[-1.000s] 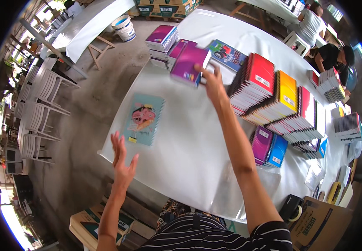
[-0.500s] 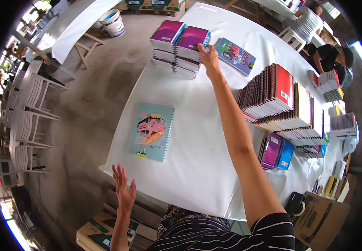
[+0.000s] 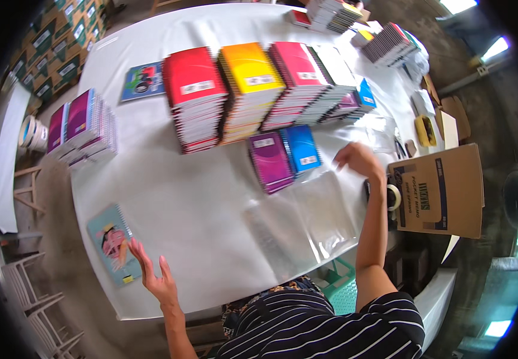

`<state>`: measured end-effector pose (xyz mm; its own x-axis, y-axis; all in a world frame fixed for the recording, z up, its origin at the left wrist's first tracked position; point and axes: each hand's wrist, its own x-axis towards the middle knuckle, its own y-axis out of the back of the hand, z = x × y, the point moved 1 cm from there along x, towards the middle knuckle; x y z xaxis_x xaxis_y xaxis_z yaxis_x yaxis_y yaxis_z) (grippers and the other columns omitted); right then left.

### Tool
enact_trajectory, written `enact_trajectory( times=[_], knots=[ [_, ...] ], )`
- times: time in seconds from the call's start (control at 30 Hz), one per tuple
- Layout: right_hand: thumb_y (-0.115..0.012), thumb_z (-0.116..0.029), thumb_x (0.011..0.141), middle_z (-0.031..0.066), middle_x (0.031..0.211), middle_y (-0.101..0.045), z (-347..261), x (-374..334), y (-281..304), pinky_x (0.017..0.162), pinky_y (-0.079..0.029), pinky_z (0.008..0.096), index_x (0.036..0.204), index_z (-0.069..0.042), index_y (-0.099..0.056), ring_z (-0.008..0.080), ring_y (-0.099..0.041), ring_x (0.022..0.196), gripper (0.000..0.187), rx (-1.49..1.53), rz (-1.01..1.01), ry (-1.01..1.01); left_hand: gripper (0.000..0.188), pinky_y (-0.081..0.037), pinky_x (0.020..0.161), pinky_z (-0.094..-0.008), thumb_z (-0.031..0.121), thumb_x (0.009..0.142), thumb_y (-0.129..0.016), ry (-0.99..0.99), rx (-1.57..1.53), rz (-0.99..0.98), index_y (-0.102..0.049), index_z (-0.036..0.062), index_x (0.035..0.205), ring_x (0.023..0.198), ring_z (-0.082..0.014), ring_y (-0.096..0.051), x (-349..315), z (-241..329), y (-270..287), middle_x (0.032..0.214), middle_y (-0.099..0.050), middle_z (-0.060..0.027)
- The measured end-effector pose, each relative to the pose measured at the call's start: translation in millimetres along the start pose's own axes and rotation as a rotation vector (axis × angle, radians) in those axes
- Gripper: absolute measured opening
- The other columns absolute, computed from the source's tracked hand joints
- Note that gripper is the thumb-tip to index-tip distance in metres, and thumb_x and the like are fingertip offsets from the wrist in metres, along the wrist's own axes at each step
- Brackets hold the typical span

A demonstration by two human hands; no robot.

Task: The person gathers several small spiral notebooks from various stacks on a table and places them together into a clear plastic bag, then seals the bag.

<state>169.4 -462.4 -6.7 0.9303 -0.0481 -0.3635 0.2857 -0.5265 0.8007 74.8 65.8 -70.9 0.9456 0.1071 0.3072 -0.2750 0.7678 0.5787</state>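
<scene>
**Hand positions relative to the red stack [image 3: 196,105]**

Purple stacks [image 3: 81,122] stood left of it. The teal notebook [image 3: 104,230] and left hand [image 3: 158,281], its thumb spread, were front-left, toward the wearer. A purple notebook [image 3: 272,163] and blue notebook [image 3: 302,151] lay front-right. The right hand [image 3: 360,160] was farther right, blurred, fingers bent; any pinch could not be determined.

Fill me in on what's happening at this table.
A person works bare-handed among spiral notebooks on a white-covered table. The left hand is open beside the teal notebook; contact is unclear. The right hand, blurred, is nearest the blue notebook, with no held thing visible. Purple-covered notebooks stand stacked at the far left, and tall red and yellow stacks stand toward the back.
</scene>
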Motion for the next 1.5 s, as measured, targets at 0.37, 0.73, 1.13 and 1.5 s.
enact_trajectory(
  times=[0.37, 0.73, 1.13, 1.5],
  knots=[
    [-0.067, -0.016, 0.08, 0.0079, 0.118, -0.062, 115.6, 127.2, 21.3, 0.095, -0.042, 0.0395, 0.115, -0.006, -0.063, 0.0229, -0.056, 0.11, 0.037, -0.582, 0.848, 0.649, 0.049, -0.026, 0.113, -0.043, -0.003, 0.088, -0.058, -0.305, -0.26, -0.31, -0.05, 0.0021, 0.136, 0.142, -0.0345, -0.026, 14.9, 181.8, -209.4, 0.149, -0.038, -0.0167],
    [-0.074, -0.003, 0.073, 0.0047, 0.096, -0.068, 103.0, -17.5, -2.1, 0.077, -0.047, 0.0365, 0.095, -0.005, -0.069, 0.0222, -0.061, 0.086, 0.023, -0.149, 0.864, 0.829, 0.052, -0.047, 0.097, -0.0396, 0.042, 0.092, -0.059, 0.974, -1.769, -0.738, -0.053, 0.0021, 0.124, 0.113, -0.0276, -0.058, 43.2, 253.2, -386.1, 0.124, -0.059, -0.0165],
    [-0.082, -0.02, 0.07, 0.0216, 0.104, -0.051, 52.6, 70.2, -108.1, 0.079, -0.045, 0.0446, 0.097, 0.004, -0.054, 0.0369, -0.054, 0.093, 0.046, 0.215, 0.614, 0.122, 0.048, -0.053, 0.09, -0.0428, 0.029, 0.095, -0.059, 0.83, -1.475, -0.449, -0.046, -0.0005, 0.131, 0.107, -0.0297, -0.063, 20.1, 156.7, -276.0, 0.118, -0.062, -0.0205],
    [-0.064, -0.012, 0.09, 0.0128, 0.1, -0.057, -25.1, -13.6, -140.7, 0.075, -0.049, 0.0312, 0.1, 0.0, -0.055, 0.0228, -0.058, 0.09, 0.018, 0.508, 0.341, 0.414, 0.058, -0.052, 0.092, -0.0437, 0.028, 0.083, -0.075, 0.912, -1.45, -0.342, -0.049, 0.0028, 0.128, 0.105, -0.0258, -0.062, -8.6, 119.7, -262.1, 0.117, -0.062, -0.0124]
  ],
)
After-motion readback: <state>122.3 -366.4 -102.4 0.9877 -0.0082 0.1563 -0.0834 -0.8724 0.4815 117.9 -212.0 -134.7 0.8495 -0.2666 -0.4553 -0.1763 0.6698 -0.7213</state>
